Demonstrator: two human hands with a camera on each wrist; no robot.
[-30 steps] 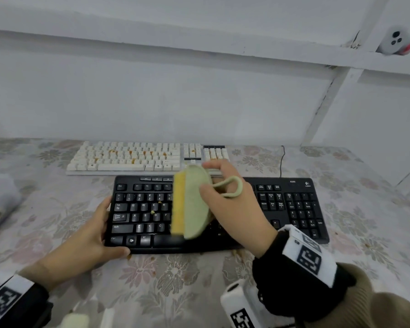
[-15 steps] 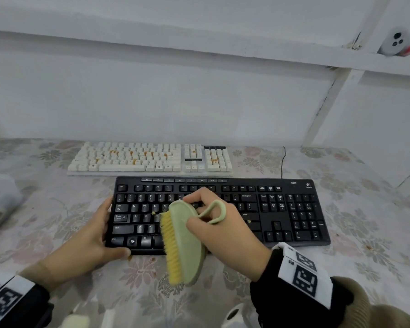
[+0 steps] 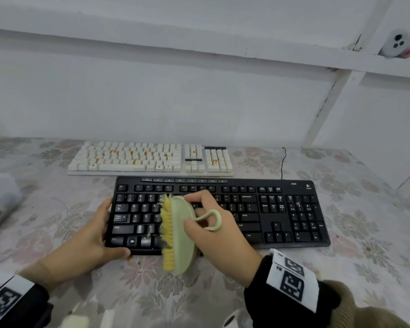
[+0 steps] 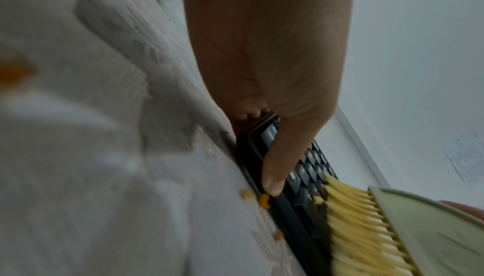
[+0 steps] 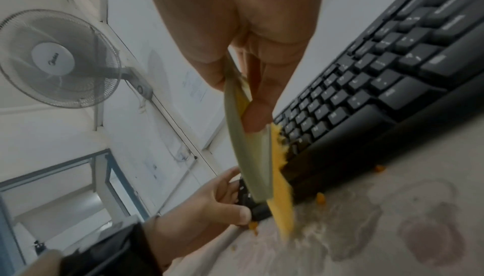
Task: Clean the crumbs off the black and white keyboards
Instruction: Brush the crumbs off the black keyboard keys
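Against the view from 0.5 s ago, my right hand [image 3: 220, 237] has carried the brush [image 3: 181, 235] a little further from me: its far tip now reaches the number row, where before it sat lower with more of it hanging over the near edge. My left hand [image 3: 90, 237] has not shifted.

My right fingers [image 3: 198, 197] are curled round the pale green back of the brush, thumb on one side and fingertips on the far rim, gripping it on edge so the yellow bristles face left. The green loop [image 3: 211, 220] lies across the back of that hand. The bristles touch the keys of the black keyboard [image 3: 265, 216] just left of my right fingers, and the brush's near end overhangs the front edge above the table [image 3: 353, 245].

My left hand clasps the keyboard's left end, thumb [image 4: 275, 168] pressed along the front corner and fingers curled at the side edge.

Orange crumbs [image 4: 263, 200] lie on the table right by my left thumb tip, touching the keyboard's front edge. The white keyboard [image 3: 149, 158] lies beyond both hands, just behind the black one, with orange crumbs among its keys.
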